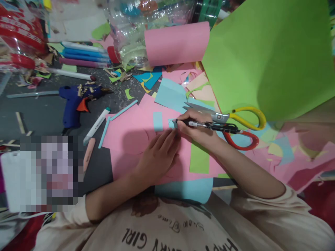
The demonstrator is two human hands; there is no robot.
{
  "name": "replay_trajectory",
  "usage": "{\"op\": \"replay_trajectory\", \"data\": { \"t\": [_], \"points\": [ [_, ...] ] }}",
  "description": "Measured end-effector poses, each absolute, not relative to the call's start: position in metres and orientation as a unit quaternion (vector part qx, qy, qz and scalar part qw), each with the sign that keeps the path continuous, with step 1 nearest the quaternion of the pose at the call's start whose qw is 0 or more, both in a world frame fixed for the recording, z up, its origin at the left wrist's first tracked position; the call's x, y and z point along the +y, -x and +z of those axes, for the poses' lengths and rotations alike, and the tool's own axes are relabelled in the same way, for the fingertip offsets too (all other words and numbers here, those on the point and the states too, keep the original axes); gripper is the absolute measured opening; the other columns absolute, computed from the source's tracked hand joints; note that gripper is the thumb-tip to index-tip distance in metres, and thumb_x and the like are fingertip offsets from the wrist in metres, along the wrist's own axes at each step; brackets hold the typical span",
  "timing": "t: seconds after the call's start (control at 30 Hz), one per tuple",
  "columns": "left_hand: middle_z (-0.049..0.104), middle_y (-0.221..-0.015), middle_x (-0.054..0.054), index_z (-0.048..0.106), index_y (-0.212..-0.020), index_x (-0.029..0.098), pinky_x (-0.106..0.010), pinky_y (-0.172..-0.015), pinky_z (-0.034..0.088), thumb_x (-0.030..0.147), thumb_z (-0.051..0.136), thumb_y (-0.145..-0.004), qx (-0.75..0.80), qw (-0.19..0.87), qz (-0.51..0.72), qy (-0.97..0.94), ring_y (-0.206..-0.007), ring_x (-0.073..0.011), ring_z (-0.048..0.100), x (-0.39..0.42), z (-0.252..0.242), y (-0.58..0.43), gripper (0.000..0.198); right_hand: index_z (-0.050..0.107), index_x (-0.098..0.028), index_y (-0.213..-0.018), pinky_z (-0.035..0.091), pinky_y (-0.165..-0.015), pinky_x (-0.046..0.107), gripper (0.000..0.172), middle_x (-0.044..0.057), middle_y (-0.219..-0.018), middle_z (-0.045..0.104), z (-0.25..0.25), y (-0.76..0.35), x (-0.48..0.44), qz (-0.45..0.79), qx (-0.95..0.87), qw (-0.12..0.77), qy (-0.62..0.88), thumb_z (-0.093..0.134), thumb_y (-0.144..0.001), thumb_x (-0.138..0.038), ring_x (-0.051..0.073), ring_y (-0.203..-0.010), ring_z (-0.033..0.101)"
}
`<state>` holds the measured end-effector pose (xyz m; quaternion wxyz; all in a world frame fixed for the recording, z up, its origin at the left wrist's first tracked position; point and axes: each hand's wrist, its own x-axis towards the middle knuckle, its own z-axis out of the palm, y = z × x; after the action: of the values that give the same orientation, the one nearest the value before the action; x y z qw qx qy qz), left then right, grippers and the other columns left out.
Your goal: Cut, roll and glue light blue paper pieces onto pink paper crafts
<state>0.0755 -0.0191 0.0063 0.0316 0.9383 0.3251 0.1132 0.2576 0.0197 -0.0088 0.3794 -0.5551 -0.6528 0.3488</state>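
My right hand [196,129] grips a black pen [218,126], its tip against a small light blue paper piece [171,122]. My left hand [160,153] lies flat with fingers stretched out, the fingertips at the edge of that piece; how much paper they cover is hidden. Beneath both hands spread pink paper sheets [125,167]. A light blue strip [157,121] rests just beyond my left fingers. Scissors [222,117] with one yellow and one red handle lie behind and partly under my right hand. A green paper rectangle [199,158] sits below my right wrist.
To the left are a blue glue gun [72,104], a white marker [97,125] and a pixelated device [23,181]. Several pens [83,54], a clear plastic bottle [131,38] and a pink paper roll [178,43] lie farther back. A large green sheet [274,52] covers the far right.
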Motion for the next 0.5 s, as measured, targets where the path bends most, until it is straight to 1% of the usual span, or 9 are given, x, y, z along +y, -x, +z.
{"op": "replay_trajectory", "data": {
  "t": [0.17, 0.33, 0.5],
  "points": [
    [0.067, -0.129, -0.016, 0.061, -0.125, 0.008, -0.034, -0.102, 0.049, 0.022, 0.046, -0.096, 0.324, 0.032, 0.105, -0.94, -0.124, -0.0237, 0.061, -0.0192, 0.0072, -0.0745, 0.035, 0.055, -0.022, -0.064, 0.043, -0.056, 0.028, 0.017, -0.003, -0.06, 0.061, -0.0078, -0.2597, 0.0204, 0.329, -0.657, 0.377, 0.565, 0.057, -0.079, -0.016, 0.013, -0.055, 0.055],
    [0.065, -0.131, -0.016, 0.059, -0.128, 0.007, -0.035, -0.103, 0.048, 0.024, 0.044, -0.097, 0.323, 0.04, 0.096, -0.941, -0.125, -0.0246, 0.06, -0.0193, 0.0071, -0.0739, 0.038, 0.057, -0.021, -0.066, 0.042, -0.054, 0.028, 0.015, -0.002, -0.059, 0.061, -0.0085, -0.2584, 0.0203, 0.322, -0.655, 0.386, 0.565, 0.057, -0.08, -0.016, 0.013, -0.053, 0.054],
    [0.064, -0.133, -0.017, 0.058, -0.128, 0.007, -0.035, -0.103, 0.048, 0.023, 0.045, -0.097, 0.322, 0.049, 0.092, -0.941, -0.126, -0.0244, 0.059, -0.0202, 0.0063, -0.0736, 0.038, 0.055, -0.022, -0.06, 0.045, -0.054, 0.028, 0.017, -0.002, -0.058, 0.062, -0.009, -0.2613, 0.0215, 0.308, -0.657, 0.387, 0.569, 0.055, -0.077, -0.018, 0.013, -0.054, 0.055]
  ]
}}
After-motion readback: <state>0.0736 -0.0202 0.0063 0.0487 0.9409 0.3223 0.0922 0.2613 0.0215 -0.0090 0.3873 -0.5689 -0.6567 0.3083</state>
